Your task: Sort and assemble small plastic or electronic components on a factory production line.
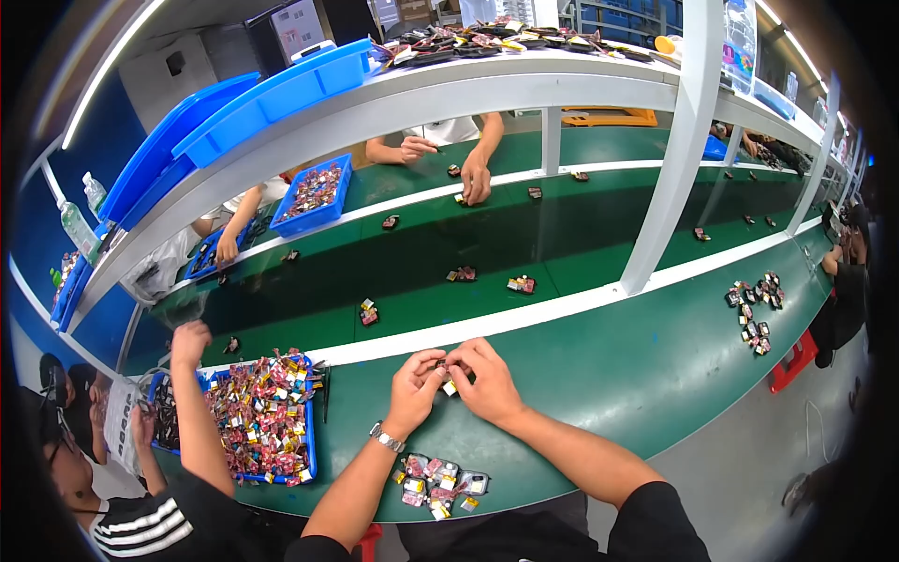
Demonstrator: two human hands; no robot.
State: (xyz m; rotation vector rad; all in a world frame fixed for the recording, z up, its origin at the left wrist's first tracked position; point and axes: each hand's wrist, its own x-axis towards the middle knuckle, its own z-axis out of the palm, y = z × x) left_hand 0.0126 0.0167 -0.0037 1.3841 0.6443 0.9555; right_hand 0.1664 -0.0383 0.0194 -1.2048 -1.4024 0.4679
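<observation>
My left hand point(413, 391), with a metal watch on its wrist, and my right hand point(485, 382) meet over the green worktop point(581, 375). Between the fingertips of both is a small electronic assembly point(449, 387); a white and yellow piece shows below the fingers, and the rest of it is mostly hidden. Both hands are closed on it. Below them, close to my body, lies a cluster of similar assemblies point(438, 483) with black casings, reddish wires and white-yellow pieces. A thin black tool point(326, 393) lies left of my left hand, beside a blue tray point(312, 450).
The tray is heaped with wired parts. At left a co-worker's arm point(201, 421) reaches over it. Scattered assemblies lie on the green belt point(581, 272) behind a white rail point(552, 307). A white post point(670, 169) rises at right, near more assemblies point(754, 304). Other people's hands work across.
</observation>
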